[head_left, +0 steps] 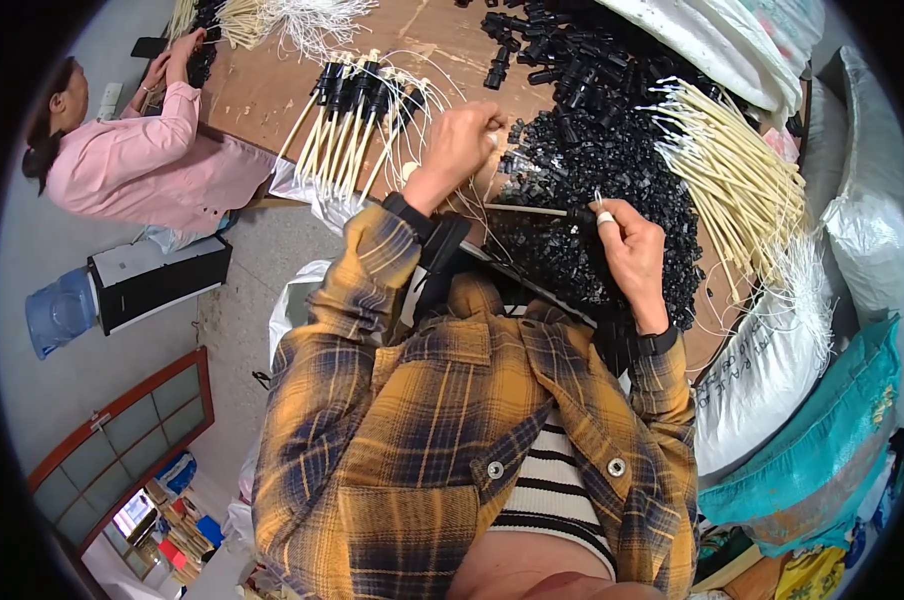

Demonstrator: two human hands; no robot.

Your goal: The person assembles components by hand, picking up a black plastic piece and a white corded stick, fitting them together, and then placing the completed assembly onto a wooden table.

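My right hand [634, 250] is closed in a pinch over the heap of small black plastic parts [637, 190]. It holds a thin cream-coloured tube [527, 209], which points left. A dark piece seems to sit at the tube's held end, and a small white loop shows above the fingertips. My left hand [460, 145] is raised left of the heap, fingers curled together; what they grip, if anything, is too small to make out. Thin white cords run beside that wrist. White bands wrap a digit on each hand.
Cream tubes with black sockets [347, 100] lie at the table's left. A large bundle of cream tubes [737, 180] rests right of the heap, larger black sockets [582, 60] behind. A co-worker in pink [137, 150] sits far left. Full sacks [812, 440] crowd the right.
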